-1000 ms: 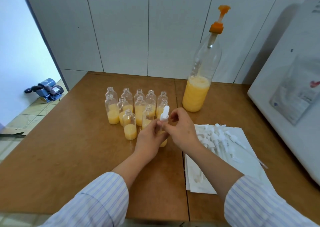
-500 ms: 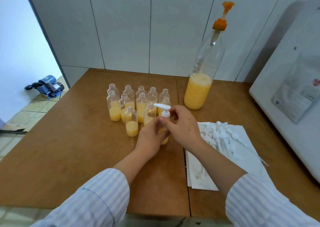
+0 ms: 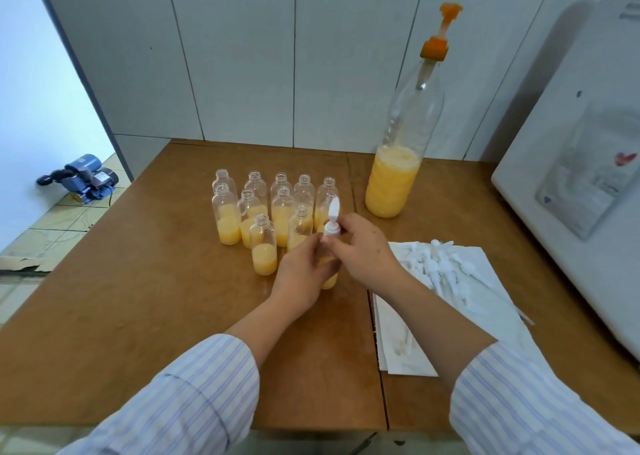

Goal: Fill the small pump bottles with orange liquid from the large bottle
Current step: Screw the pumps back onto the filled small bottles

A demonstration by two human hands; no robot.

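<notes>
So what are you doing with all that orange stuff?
I'm putting a white pump top on a small bottle. My left hand holds the bottle on the table and my right hand pinches the top. Other small bottles stand uncapped behind it, part full, near the large bottle.

— What is the person wearing?

— A long-sleeved shirt, white with thin blue-violet stripes running along the arms. The left sleeve and the right sleeve are both pushed up, so the forearms are bare from below the elbow.

— Anything on the hands?

— No. The left hand and the right hand are bare, with no gloves, rings or watch showing.
</notes>
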